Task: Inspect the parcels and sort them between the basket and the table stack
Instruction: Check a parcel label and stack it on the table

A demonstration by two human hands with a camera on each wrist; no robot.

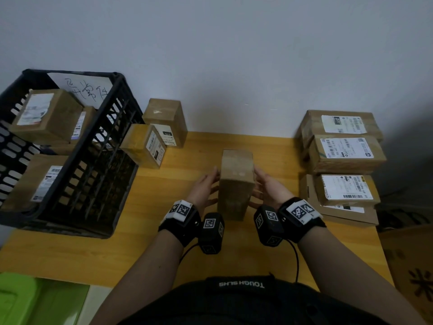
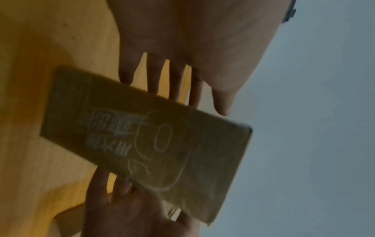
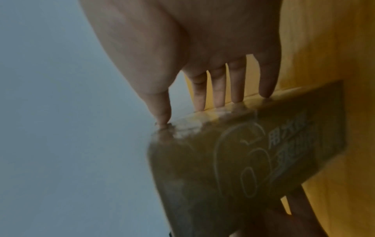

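A tall brown cardboard parcel stands on end over the middle of the yellow table, with no label on the faces I see. My left hand presses its left side and my right hand its right side. In the left wrist view the straight fingers meet the parcel, which bears a printed line drawing. In the right wrist view the fingers and thumb touch the parcel along its edge. The black basket at the left holds labelled parcels. The table stack is at the right.
Two more brown parcels stand between the basket and the wall. A handwritten sheet leans inside the basket. A green object lies below the table's left front, and a cardboard box is at the right.
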